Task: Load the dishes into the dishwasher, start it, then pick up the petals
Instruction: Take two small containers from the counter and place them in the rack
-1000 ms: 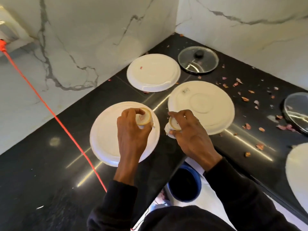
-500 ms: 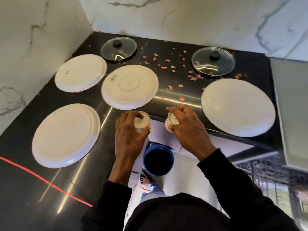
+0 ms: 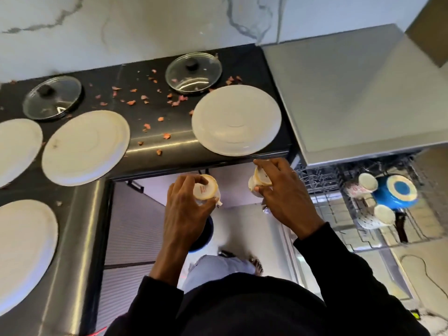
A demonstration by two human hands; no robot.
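Cups fill both hands. The left hand [image 3: 186,207] has its grip curled round the left cup [image 3: 206,190], fingers over the side and thumb underneath. This cup is small and white, held base up, and shows a pale tan foot ring with a red mark inside it. The right hand [image 3: 283,197] has its grip closed from above on the right cup [image 3: 260,178], also white and base up, tipped towards the left, with a small dark mark on its base. Both cups hang in the air over the floor, just near of the tabletop [image 3: 135,76] edge, touching nothing but the hands.

On the black tabletop lie white plates, all face down. One [image 3: 236,120] is at the right, just far of the right hand, one [image 3: 84,146] is in the middle, and two more [image 3: 17,149] [image 3: 21,251] are at the left. Pink petals [image 3: 145,98] are scattered between two glass lids [image 3: 52,97] [image 3: 194,73] along the far side.

At the right stands the grey dishwasher [image 3: 351,93], its wire rack [image 3: 322,180] pulled out. In the rack sit an upturned blue bowl [image 3: 397,192] and two upturned patterned mugs [image 3: 363,185] [image 3: 378,217], one on either side of the bowl.
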